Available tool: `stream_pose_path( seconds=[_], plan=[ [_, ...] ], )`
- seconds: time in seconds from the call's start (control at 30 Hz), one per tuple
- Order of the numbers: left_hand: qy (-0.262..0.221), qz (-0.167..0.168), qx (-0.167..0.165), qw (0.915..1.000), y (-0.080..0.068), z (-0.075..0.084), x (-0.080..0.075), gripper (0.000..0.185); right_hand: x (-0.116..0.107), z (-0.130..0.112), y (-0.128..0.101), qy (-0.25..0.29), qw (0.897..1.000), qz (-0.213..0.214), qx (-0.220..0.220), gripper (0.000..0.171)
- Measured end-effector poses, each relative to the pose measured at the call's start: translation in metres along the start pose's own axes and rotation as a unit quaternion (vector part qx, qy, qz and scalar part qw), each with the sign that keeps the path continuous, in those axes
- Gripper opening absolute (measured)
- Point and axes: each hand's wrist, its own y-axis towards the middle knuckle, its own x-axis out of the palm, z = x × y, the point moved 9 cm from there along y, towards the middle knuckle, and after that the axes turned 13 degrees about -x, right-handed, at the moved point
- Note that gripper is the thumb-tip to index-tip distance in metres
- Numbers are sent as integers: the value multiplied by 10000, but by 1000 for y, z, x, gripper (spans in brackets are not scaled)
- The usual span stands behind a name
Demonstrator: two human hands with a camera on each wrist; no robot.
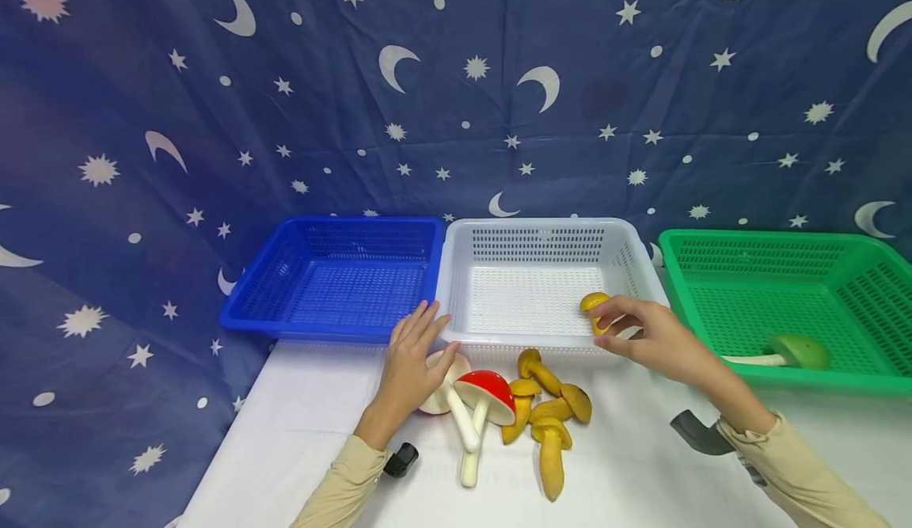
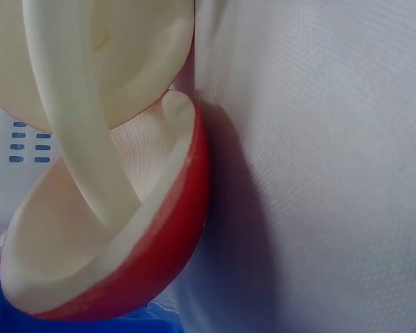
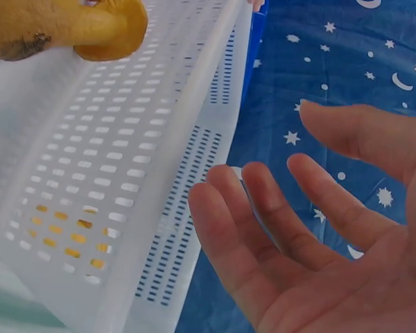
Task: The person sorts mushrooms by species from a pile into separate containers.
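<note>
A small yellow mushroom [image 1: 594, 307] is pinched in the right hand [image 1: 651, 338] just over the white basket [image 1: 456, 275], while the left hand [image 1: 413, 366], fingers straight, is laid on a pale mushroom [image 1: 436, 392] on the table [image 1: 299, 425].

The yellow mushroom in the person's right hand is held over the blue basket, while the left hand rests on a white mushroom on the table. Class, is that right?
Not quite. The head view shows the right hand holding the yellow mushroom over the white basket, not the blue basket. The left hand does rest on the white mushroom on the table.
</note>
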Motion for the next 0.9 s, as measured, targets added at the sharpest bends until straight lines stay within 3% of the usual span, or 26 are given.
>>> stream_pose_path(
  seconds=[0.57,0.9],
  plan=[
    [-4,62,79,9999,-1,0,0,41,33,-7,-22,222,9958,-852,-246,28],
    [-15,83,61,9999,0,0,0,41,58,3,-32,366,9939,-1024,-203,31]
  ],
)
